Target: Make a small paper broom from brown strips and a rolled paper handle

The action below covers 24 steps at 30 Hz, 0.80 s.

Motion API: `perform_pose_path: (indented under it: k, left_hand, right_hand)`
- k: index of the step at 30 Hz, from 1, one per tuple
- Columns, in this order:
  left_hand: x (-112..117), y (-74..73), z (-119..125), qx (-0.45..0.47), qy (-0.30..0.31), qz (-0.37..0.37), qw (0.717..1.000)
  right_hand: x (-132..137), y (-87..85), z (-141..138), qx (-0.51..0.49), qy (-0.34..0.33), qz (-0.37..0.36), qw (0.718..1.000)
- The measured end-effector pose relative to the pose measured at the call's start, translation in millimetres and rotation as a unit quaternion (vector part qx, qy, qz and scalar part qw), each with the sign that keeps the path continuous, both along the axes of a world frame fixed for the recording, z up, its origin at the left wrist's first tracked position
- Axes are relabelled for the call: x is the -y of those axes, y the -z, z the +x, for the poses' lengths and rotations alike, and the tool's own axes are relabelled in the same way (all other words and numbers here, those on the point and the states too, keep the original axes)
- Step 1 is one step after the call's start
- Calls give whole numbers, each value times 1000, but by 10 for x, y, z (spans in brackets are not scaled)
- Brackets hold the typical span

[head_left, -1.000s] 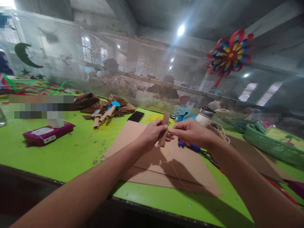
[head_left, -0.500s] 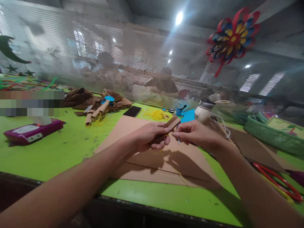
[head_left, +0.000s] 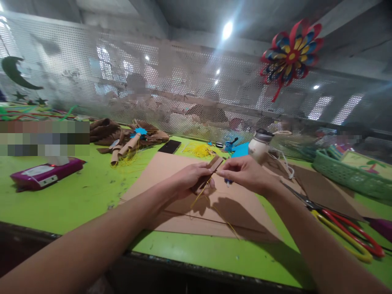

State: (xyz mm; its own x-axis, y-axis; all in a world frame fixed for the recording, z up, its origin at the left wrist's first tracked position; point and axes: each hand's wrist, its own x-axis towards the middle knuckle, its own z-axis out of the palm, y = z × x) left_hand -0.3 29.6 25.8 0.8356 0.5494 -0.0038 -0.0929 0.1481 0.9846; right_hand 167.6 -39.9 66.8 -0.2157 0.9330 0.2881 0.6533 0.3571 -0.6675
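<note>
My left hand (head_left: 197, 177) is wrapped round a folded brown paper strip (head_left: 214, 164), above a sheet of tan card (head_left: 171, 169). Yellow string (head_left: 200, 197) crosses the strip and dangles below it. Close to the strip's right edge, my right hand (head_left: 241, 171) is closed in a pinch; what sits between its fingertips is too small to make out. A small blue thing with a white tip (head_left: 228, 183) shows under the right hand; I cannot tell whether it is held. Another loose length of yellow string (head_left: 226, 222) lies on the card.
Scissors (head_left: 343, 232) with red and yellow handles lie at right, near a green basket (head_left: 352, 173). A bottle (head_left: 259, 146), a phone (head_left: 170, 147) and yellow string (head_left: 200, 149) are behind the card. Brown paper crafts (head_left: 131, 141) and a purple tissue pack (head_left: 45, 173) are at left.
The right fingertips have moved left, close against the strip. Yellow string now hangs over the strip's front, where before it ran toward the right fingers. The view has shifted slightly.
</note>
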Motion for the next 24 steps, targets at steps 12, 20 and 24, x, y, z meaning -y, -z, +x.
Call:
perform_pose_path:
  k: [12,20,24]
  left_hand:
    - [88,-68,56,40,-59,-23,997]
    - [132,-52,72,9,-31,3,999]
    - [122,-86,20,16,41,-10,999]
  right_hand:
    - [74,63,-214,156,9,161,974]
    - [16,93,-205,159,87,124,976]
    - [-16,21,-3,114,44,22,992]
